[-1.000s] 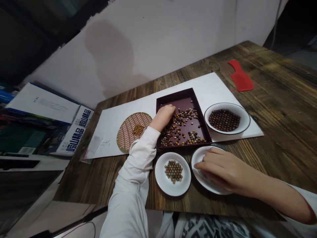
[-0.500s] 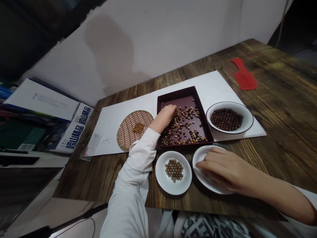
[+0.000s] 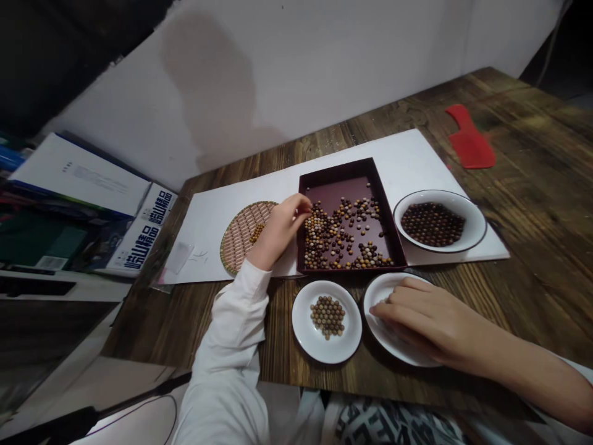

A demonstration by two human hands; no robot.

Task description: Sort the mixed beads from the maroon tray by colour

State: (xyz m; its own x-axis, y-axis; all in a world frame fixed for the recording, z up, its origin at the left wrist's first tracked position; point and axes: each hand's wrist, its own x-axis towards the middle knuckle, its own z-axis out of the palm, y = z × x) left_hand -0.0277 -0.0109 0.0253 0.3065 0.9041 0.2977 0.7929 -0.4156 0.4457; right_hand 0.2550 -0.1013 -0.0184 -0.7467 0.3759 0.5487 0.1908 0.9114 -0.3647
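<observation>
My left hand (image 3: 285, 222) is at the left wall of the dark red box (image 3: 336, 185), thumb and forefinger pinched together. Anything between those fingertips is too small to make out. Mixed beads (image 3: 319, 232), brown, yellow and pale, lie scattered in the box. Behind my left wrist is a round woven mat (image 3: 236, 238) with a cluster of yellow-brown beads (image 3: 257, 232). My right hand (image 3: 419, 315) rests over a white plate (image 3: 384, 281), fingers bent and close together. The hand covers most of that plate, so what its fingertips hold is hidden.
Left of the covered plate stands a white plate (image 3: 303, 337) with greyish-brown beads (image 3: 328, 316). A white bowl (image 3: 475, 232) of dark beads (image 3: 433, 224) sits right of the box. A red comb (image 3: 472, 145) lies farther back. Printed boxes (image 3: 139, 232) stand at the left.
My left hand has moved left from inside the box to its left wall, and its thumb now shows. My right hand stays over the plate. The view has shifted slightly.
</observation>
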